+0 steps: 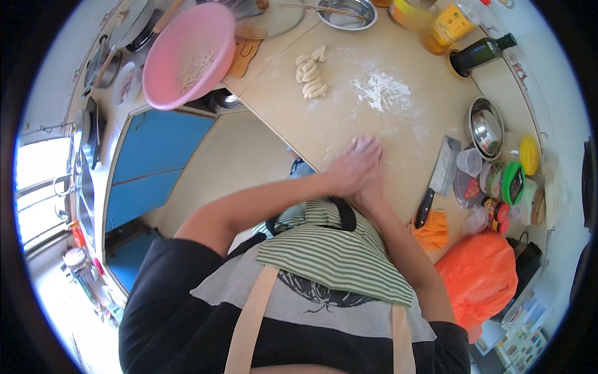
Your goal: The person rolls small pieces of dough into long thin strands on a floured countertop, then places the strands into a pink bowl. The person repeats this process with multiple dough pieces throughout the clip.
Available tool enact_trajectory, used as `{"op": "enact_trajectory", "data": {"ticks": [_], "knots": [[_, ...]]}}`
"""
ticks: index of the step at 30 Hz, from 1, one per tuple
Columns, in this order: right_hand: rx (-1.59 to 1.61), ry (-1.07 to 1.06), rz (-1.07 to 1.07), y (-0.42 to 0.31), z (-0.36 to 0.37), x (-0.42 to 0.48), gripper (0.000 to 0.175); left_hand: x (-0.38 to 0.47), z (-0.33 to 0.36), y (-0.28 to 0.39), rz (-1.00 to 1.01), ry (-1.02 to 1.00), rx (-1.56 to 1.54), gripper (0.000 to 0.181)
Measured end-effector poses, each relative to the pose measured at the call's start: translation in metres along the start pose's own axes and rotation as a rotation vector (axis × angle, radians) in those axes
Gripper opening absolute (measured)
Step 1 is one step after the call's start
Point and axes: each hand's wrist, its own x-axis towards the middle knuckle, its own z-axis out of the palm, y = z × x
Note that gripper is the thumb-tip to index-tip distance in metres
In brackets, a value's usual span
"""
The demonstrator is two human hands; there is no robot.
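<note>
My left hand [352, 166] lies pressed over my right hand [371, 189] above the near edge of the wooden worktop. Both are blurred, with pale, floury fingers; whether anything is between the palms is hidden. Beyond them, several pieces of pale dough [310, 77], some twisted or folded, form a loose column on the worktop. A patch of white flour [383, 91] is spread to their right. The cleaver [444, 166] lies right of my hands, its black handle on an orange cloth [432, 231].
A pink basin [156, 70] with pale strips stands at the upper left, near a wooden spatula [243, 58]. At the back is a steel bowl [348, 21] with chopsticks. Bottles, jars and a steel bowl [486, 126] line the right side, with a red plastic bag [481, 276] nearer.
</note>
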Motion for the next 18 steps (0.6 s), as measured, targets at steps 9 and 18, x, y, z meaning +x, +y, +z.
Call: {"op": "enact_trajectory", "data": {"ticks": [9, 18], "knots": [[1.156, 0.325, 0.155, 0.023, -0.022, 0.057, 0.073, 0.075, 0.012, -0.017, -0.188, 0.432, -0.023, 0.061], [0.419, 0.104, 0.093, 0.028, -0.079, -0.005, 0.073, 0.023, 0.039, 0.016, -0.237, 0.296, -0.217, 0.061]]}}
